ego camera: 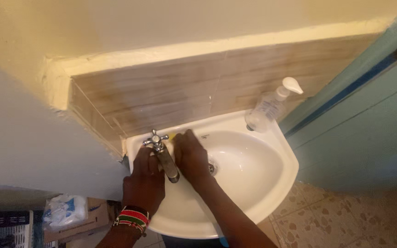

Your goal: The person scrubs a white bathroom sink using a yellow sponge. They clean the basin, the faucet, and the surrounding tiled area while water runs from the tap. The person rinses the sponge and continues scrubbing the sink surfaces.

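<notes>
A small white corner sink [272, 183] hangs below a wood-look tiled wall. A metal tap [164, 154] with a cross handle stands at its back left rim. My left hand [144, 179], with a beaded bracelet on the wrist, rests on the rim beside the tap, fingers closed against the spout. My right hand [191, 154] lies flat on the inner wall of the basin just right of the tap, pressing on something yellow [172, 136] that shows only as a sliver at the fingertips.
A clear pump bottle [269, 106] stands on the sink's back right corner. A blue-green door [368, 128] fills the right side. Speckled floor tiles [345, 220] lie below. At lower left are a cardboard box [95, 216] with a plastic bag [63, 209] and crates.
</notes>
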